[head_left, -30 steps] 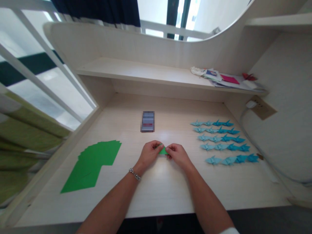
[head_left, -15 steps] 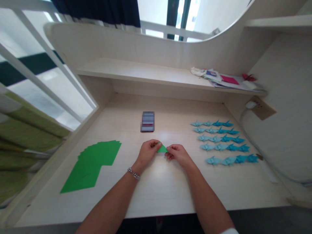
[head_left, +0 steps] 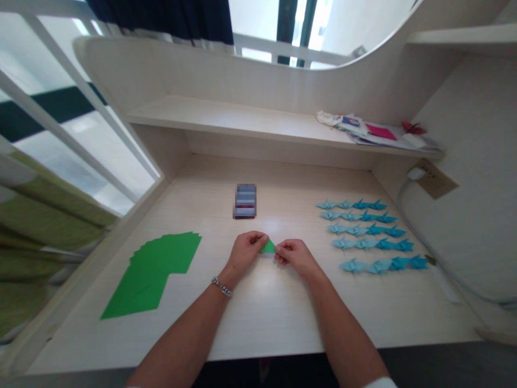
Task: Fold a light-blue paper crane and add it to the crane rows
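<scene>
Five rows blue origami cranes, green paper triangle, pale wooden desk.

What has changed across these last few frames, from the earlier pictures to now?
The left hand has shifted slightly back and left, showing more of the small folded green paper triangle, which both hands hold. The right hand barely moved. The fanned green paper sheets and rows of blue origami cranes stayed put.

Green paper triangle between both hands
</scene>
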A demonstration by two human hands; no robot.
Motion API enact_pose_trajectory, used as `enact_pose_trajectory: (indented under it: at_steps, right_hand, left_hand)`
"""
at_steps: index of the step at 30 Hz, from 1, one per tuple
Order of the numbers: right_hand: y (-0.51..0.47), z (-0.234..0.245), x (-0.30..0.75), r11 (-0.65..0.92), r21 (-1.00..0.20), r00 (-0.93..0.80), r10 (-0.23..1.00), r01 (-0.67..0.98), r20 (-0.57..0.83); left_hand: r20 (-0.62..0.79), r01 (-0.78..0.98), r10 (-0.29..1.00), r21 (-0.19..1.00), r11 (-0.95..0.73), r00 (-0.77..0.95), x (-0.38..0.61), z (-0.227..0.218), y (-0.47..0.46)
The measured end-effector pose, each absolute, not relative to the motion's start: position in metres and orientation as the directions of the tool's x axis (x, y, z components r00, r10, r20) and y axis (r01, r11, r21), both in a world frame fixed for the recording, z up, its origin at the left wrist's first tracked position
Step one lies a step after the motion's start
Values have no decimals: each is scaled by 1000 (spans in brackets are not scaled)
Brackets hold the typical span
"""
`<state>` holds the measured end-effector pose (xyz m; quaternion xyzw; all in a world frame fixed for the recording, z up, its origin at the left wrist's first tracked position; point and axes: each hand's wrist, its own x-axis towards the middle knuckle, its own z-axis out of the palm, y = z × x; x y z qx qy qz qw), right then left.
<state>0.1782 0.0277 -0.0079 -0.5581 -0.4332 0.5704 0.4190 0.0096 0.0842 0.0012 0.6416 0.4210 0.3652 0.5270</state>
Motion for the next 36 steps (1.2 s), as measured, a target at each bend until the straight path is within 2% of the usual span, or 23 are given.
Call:
enact_pose_trajectory:
  at_steps: [7,14,21,36]
  right_hand:
    - [27,-6,175,-229,-972,7,973,59,-229]
    - [25,0,175,-237,-965,14,971,113,-237]
    - [24,-1,173,-236,-962,20,972,137,-235]
    - [25,-3,175,-226,-962,40,974,152,-223]
  left_hand:
    - [0,134,927,990,-54,376,11,1,84]
    - [-85,67,898,996,62,431,11,6,84]
    - [-91,120,895,992,42,436,10,4,83]
    - [-103,92,934,993,76,342,11,8,84]
